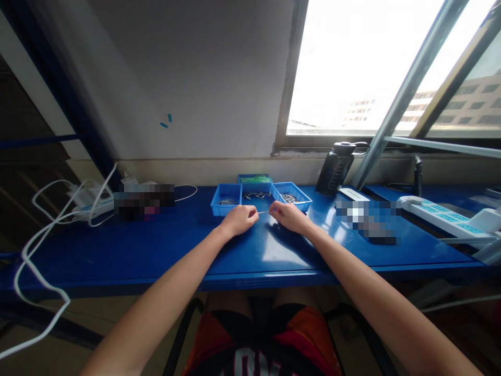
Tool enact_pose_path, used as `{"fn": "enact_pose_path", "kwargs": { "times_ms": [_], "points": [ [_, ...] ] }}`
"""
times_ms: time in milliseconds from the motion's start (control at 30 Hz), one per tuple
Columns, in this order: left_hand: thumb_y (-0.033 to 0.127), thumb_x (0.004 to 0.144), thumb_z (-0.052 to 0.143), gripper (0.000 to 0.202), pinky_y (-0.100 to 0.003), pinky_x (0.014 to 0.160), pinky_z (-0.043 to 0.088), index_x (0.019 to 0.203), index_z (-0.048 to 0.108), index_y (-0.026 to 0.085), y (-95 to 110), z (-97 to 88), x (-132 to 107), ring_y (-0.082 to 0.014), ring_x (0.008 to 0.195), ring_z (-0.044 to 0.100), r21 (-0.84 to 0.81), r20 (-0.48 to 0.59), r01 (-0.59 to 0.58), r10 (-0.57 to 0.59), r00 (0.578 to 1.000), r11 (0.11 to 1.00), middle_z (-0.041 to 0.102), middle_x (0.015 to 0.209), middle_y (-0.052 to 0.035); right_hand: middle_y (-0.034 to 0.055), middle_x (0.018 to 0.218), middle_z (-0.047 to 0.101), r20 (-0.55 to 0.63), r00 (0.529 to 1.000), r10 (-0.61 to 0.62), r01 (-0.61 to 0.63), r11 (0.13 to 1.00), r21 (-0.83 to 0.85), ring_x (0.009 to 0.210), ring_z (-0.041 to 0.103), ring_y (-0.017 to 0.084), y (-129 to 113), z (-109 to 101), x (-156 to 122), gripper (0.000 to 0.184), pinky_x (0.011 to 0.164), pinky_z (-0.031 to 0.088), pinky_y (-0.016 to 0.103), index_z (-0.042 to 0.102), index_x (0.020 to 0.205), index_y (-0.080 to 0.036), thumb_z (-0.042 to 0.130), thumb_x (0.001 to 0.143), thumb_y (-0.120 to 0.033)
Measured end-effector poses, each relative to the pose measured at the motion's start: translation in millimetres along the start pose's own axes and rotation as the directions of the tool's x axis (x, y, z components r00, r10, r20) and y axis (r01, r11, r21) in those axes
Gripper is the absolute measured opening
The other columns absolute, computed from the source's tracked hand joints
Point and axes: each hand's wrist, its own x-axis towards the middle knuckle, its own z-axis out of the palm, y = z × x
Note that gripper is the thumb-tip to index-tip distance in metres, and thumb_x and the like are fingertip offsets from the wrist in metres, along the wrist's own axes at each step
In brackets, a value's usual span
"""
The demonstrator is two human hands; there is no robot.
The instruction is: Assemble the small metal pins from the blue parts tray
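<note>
row of trays [225,210] sits at the back middle of the worktop [117,256], small parts in each. left hand [238,219] and right hand [289,216] meet just in front, thin pin [263,212] pinched between them. bottle [336,167] right of the trays, power strip [442,216] further right, cables [50,209] far left.

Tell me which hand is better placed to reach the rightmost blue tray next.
Probably the right hand, which sits just in front of the rightmost blue tray; the left hand is farther off. Both pinch the thin pin.
</note>
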Motion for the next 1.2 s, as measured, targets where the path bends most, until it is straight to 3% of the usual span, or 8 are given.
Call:
{"fn": "enact_pose_path", "kwargs": {
  "times_ms": [567,933,1200],
  "points": [
    [0.038,0.08,0.04,0.029,-0.023,0.052,0.034,0.077,0.059,0.017,-2.5,1.7,-1.4,-0.0146,0.062,0.053,-0.013,0.045,-0.029,0.029,0.999,1.0,0.062,0.071,-0.0032,-0.0027,0.054,0.054,0.048,0.998,-0.046,0.042,0.995,0.095,0.049,0.049,0.011,-1.5,-1.6,-0.8,0.017,0.052,0.034,0.021,0.054,0.088,-0.019,0.043,0.082,-0.03],
    [0.035,0.085,0.03,0.033,-0.023,0.054,0.035,0.066,0.048,0.016,3.6,0.8,2.0,-0.0117,0.057,0.048,-0.202,0.004,0.022,-0.022,1.0,0.979,0.054,0.061,-0.0006,-0.0019,0.053,0.054,0.037,0.997,-0.064,0.055,0.977,0.207,0.048,0.046,0.009,-6.4,-1.9,-2.4,0.025,0.054,0.037,0.022,0.053,0.076,-0.017,0.036,0.086,-0.033],
    [0.036,0.083,0.033,0.03,-0.022,0.053,0.034,0.07,0.05,0.016,1.3,2.4,0.9,-0.0122,0.058,0.048,-0.173,0.023,0.024,-0.02,1.0,0.985,0.055,0.064,-0.0007,-0.0009,0.053,0.055,0.057,0.997,-0.048,0.037,0.982,0.186,0.048,0.048,0.01,-5.9,-0.9,-2.1,0.028,0.055,0.037,0.024,0.055,0.074,-0.017,0.037,0.086,-0.035]
  ]
}}
